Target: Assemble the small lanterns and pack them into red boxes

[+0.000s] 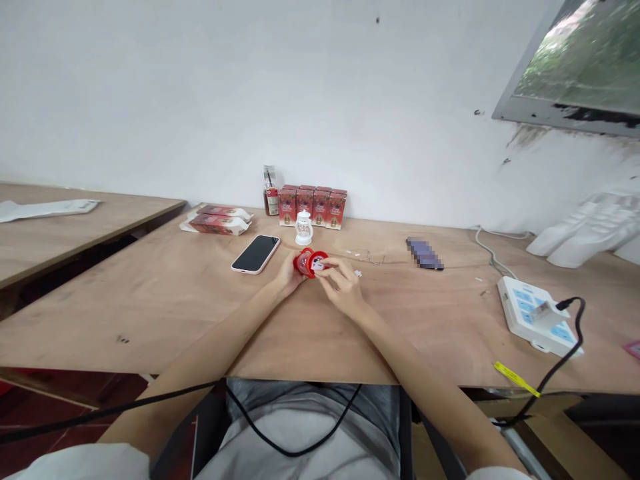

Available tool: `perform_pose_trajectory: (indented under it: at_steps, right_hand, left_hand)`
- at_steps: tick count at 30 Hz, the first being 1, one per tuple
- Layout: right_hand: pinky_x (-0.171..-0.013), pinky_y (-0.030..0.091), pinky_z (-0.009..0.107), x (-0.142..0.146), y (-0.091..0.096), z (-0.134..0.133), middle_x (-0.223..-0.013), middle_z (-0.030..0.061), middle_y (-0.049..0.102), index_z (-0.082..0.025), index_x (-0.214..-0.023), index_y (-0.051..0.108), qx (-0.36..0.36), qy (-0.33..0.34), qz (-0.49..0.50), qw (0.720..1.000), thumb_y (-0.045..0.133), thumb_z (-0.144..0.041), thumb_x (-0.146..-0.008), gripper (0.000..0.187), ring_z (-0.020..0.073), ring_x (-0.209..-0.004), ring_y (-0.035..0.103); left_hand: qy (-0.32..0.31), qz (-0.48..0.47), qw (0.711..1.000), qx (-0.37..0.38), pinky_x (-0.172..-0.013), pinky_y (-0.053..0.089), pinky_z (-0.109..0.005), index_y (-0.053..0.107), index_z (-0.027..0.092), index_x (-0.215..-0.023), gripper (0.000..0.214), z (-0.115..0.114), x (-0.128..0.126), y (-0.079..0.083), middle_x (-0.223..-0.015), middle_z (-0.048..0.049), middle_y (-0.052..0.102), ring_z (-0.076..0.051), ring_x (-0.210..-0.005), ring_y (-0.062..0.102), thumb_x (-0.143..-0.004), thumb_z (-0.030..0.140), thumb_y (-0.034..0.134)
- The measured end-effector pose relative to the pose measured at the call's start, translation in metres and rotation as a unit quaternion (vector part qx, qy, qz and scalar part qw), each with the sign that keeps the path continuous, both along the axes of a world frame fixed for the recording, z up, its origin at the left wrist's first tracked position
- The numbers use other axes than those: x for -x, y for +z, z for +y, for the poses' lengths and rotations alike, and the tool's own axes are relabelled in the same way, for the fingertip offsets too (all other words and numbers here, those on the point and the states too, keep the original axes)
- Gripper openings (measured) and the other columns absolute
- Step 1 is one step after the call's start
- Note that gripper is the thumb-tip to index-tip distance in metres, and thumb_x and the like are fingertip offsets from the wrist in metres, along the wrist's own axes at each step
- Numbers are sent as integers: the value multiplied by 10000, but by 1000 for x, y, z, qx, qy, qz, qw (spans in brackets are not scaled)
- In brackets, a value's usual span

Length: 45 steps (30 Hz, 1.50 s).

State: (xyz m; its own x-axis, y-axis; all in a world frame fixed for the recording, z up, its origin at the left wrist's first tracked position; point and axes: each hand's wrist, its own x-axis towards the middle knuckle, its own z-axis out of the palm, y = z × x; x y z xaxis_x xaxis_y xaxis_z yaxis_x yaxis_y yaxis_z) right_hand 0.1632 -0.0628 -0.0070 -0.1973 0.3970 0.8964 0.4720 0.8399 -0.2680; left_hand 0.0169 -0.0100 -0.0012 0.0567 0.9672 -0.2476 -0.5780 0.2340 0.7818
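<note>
My left hand is closed around a small red lantern, which lies tilted so that its round base faces me and to the right. Inside the red rim, the base shows a white face with dark marks. At that base are the bent fingers and thumb of my right hand, pinched together; whatever is between them is too small to make out. Just behind my hands a small white lantern stands upright on the wooden table.
Several red printed boxes stand by the wall beside a bottle. Wrapped red packs and a phone lie left. Rightward are thin wire, a purple pixelated object and a power strip with cables.
</note>
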Motion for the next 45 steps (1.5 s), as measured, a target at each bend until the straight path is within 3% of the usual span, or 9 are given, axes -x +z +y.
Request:
perform_pose_trajectory:
  at_steps: [18, 24, 26, 29, 31, 34, 41, 43, 45]
  right_hand:
    - [-765, 512, 355, -2, 2, -1, -873, 62, 691, -225, -855, 654, -40, -69, -47, 996, 507, -168, -878, 160, 199, -866, 616]
    - [-910, 483, 392, 0, 3, 0, -1003, 71, 656, -231, -891, 644, 53, -47, 44, 997, 555, -216, -854, 97, 200, -990, 598]
    - [-956, 464, 400, 0, 3, 2, -1117, 91, 620, -222, -993, 619, 118, -23, 102, 987, 617, -250, -807, 187, 209, -1077, 578]
    - [-920, 489, 377, 2, 1, 8, -1148, 93, 622, -216, -1121, 542, 247, 69, 194, 947, 681, -290, -727, 423, 207, -1063, 601]
    - [-852, 514, 347, 2, 0, 11, -1072, 72, 655, -215, -1086, 540, 321, 123, 243, 907, 717, -307, -663, 468, 195, -974, 630]
    - [-759, 520, 310, 3, 2, 11, -947, 28, 672, -216, -991, 568, 390, 140, 290, 863, 766, -293, -551, 489, 180, -866, 629]
    - [-671, 509, 307, 4, 4, 8, -799, -17, 631, -209, -948, 564, 448, 123, 336, 820, 762, -234, -437, 548, 177, -761, 602]
    - [-657, 511, 307, 4, 2, 9, -777, -20, 622, -209, -951, 552, 453, 119, 320, 823, 764, -240, -439, 555, 184, -758, 605]
    - [-675, 514, 307, 4, 1, 8, -812, -8, 628, -213, -947, 544, 423, 109, 290, 851, 760, -256, -489, 508, 179, -767, 607]
  left_hand:
    - [2, 9, 1000, -3, -504, 469, -235, 571, 141, -740, 178, 3, 0, -4, -645, -25, 613, -131, -533, 558, -837, 182, 428]
    - [-7, 13, 999, -30, -513, 461, -231, 602, 137, -803, 162, 2, 0, -6, -680, -34, 632, -138, -560, 569, -832, 206, 458]
    - [-4, 12, 999, -36, -528, 466, -235, 603, 141, -818, 157, 2, 0, -6, -691, -32, 638, -140, -573, 573, -834, 216, 466]
    - [7, 13, 999, -37, -535, 464, -238, 588, 143, -794, 147, 2, -1, -6, -673, -24, 627, -135, -562, 562, -833, 211, 464]
    - [12, 20, 999, -43, -523, 451, -229, 571, 147, -769, 129, 2, -1, -6, -652, -11, 609, -125, -544, 547, -824, 207, 471]
    - [11, 30, 997, -63, -509, 426, -213, 546, 156, -738, 88, 3, 0, -8, -628, 12, 581, -111, -530, 530, -797, 210, 509]
    - [-3, 59, 994, -92, -538, 425, -225, 543, 160, -732, 49, 6, -1, -14, -649, 11, 590, -124, -563, 547, -747, 206, 550]
    - [-9, 67, 992, -105, -541, 427, -225, 548, 158, -739, 49, 6, -1, -15, -650, 8, 593, -131, -576, 558, -743, 208, 547]
    - [-5, 62, 993, -99, -543, 433, -224, 551, 155, -740, 64, 6, -1, -15, -643, 8, 590, -126, -567, 552, -749, 217, 539]
